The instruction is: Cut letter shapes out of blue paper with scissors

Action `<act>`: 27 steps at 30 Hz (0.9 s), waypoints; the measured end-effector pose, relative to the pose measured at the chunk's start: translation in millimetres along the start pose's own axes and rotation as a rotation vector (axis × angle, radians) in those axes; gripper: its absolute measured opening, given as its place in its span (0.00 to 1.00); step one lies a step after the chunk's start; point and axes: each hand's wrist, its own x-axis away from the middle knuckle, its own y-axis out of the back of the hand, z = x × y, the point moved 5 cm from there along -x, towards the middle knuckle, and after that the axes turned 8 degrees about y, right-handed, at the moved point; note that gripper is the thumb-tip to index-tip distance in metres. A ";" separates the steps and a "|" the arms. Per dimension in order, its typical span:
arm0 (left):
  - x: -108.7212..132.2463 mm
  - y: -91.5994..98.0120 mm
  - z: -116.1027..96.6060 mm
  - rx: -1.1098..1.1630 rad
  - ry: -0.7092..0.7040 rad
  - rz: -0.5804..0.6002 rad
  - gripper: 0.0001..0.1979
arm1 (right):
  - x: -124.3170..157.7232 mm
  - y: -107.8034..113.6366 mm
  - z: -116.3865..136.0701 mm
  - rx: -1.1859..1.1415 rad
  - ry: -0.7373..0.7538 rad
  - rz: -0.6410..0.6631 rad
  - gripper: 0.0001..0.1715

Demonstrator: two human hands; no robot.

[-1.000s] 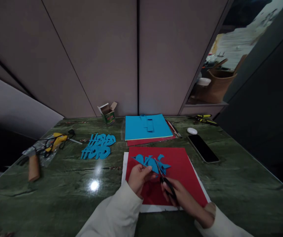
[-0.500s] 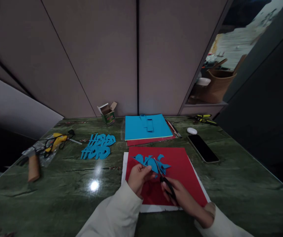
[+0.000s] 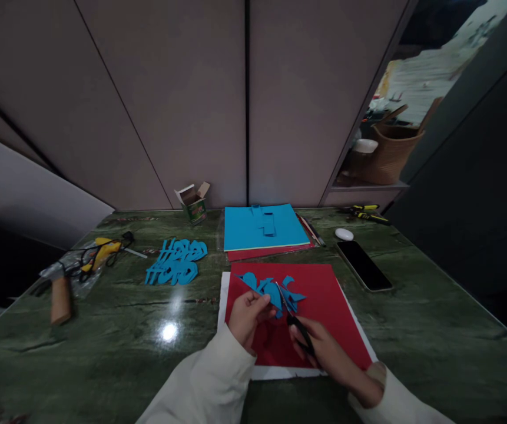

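Note:
My left hand (image 3: 247, 318) pinches a jagged piece of blue paper (image 3: 271, 290) by its lower edge. The paper is held just above a red paper sheet (image 3: 324, 300), which lies on a white sheet (image 3: 223, 300). My right hand (image 3: 319, 347) grips black-handled scissors (image 3: 300, 330), with their thin blades in the blue paper's right side. The fingers of my right hand wrap the handles, partly hiding them.
Cut blue letter shapes (image 3: 176, 262) lie on the green marble table (image 3: 103, 312). Behind are a blue card stack (image 3: 262, 229) and small box (image 3: 194, 204). A glue gun (image 3: 100, 253) stands left; a phone (image 3: 363, 265) lies right.
My left hand has turned the blue paper slightly, raising its left end. The scissors remain in the paper at nearly the same place.

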 end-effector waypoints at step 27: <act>1.2 0.5 -3.1 0.020 -0.030 -0.011 0.14 | 0.2 -1.4 6.9 0.017 0.036 0.009 0.19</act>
